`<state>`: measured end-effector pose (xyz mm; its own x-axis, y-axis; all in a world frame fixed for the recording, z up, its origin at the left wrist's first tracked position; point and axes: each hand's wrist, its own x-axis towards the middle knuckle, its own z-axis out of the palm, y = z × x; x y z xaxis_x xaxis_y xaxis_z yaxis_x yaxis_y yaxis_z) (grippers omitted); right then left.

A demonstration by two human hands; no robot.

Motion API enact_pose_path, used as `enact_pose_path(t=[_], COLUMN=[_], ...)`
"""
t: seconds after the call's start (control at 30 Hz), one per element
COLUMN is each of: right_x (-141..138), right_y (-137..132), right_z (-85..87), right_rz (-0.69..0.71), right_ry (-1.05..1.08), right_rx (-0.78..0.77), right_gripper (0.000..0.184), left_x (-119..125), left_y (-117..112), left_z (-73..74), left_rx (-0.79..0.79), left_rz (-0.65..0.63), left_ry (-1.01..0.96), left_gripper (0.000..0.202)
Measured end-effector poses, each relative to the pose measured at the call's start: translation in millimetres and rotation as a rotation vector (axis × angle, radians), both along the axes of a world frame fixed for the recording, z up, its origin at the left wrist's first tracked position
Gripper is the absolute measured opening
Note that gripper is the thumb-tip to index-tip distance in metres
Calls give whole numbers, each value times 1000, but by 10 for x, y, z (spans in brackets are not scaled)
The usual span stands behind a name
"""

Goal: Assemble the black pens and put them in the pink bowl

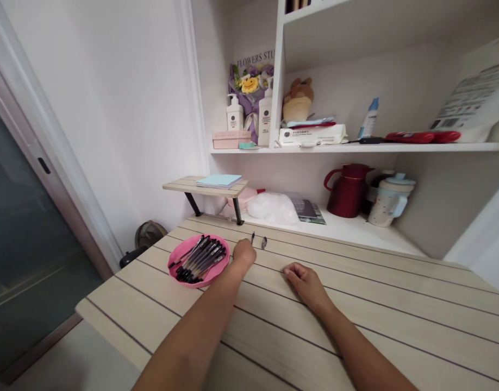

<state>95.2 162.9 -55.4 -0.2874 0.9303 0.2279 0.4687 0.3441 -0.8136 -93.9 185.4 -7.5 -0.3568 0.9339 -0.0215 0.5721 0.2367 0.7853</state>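
Note:
My left hand is closed on the wooden table, just right of a round pink tray. In the tray lies a heap of black pens with clear barrels. Right beyond my left knuckles shows a thin black pen-like piece; whether my fingers grip it is hidden. A small dark pen cap lies a little to its right on the tabletop. Over to the right, my right hand rests with its fingers curled in and the thumb against them, with nothing visible in it.
A small raised stand carries a light blue notebook behind the tray. At the back are a clear plastic bag, a red jug and a pale tumbler. Above them runs a white shelf holding bottles and packets.

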Motion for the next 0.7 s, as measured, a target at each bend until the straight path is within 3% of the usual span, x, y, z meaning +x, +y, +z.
enact_pose_path(t=[0.13,0.27,0.33,0.5,0.7], right_x=[-97,-368,-547,-921,-1028], right_y=[64,244,346,527,586], right_z=[101,201,238,288,272], right_rz=[-70,-169,-228,-303,-295], right_ry=[-148,-226,-267,-357,-408], right_rx=[19,34,45,57,43], right_gripper=[18,11,18,33,18], left_x=[71,128,123,94,79], left_y=[-271,-636,-758,-810,-756], left_z=[-68,-176,-226,-294,-301], left_rx=[2,54,85,127,120], left_rz=[18,-10,-19,-62,-88], left_ry=[-423,-768,-881,-1013,-1038], left_gripper=[27,13,13,21,29])
